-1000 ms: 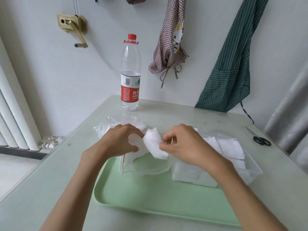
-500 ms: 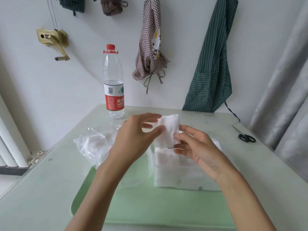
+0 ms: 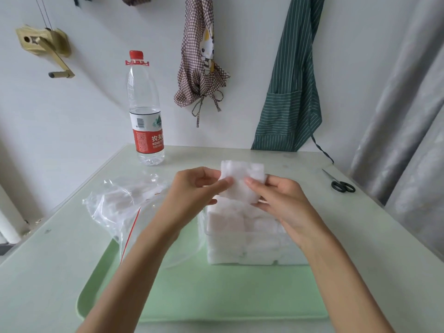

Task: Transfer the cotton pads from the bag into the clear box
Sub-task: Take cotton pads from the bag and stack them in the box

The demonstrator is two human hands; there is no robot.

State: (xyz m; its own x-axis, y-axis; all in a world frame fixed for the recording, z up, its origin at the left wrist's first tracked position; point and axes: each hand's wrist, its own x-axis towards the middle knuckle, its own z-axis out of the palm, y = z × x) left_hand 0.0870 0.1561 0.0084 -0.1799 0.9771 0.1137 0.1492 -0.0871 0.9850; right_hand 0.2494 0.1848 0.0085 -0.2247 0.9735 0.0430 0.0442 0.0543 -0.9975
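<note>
Both hands now hold one cotton pad [image 3: 241,182] higher above the clear box [image 3: 249,236]. Left hand [image 3: 194,188] and right hand [image 3: 278,200] each pinch an edge, forearms angled inward. Bag [image 3: 125,203] lies left of the box.

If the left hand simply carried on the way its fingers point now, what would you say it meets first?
Most likely the right hand. The left hand points rightward across the cotton pad both hands pinch, so its fingertips would reach the opposite fingers first, though depth is uncertain.

Two hands [image 3: 192,188] [image 3: 281,200], one bottle [image 3: 145,109], one scissors [image 3: 342,186], two aprons [image 3: 201,56] [image 3: 293,92] (hung up), one tray [image 3: 216,296].
</note>
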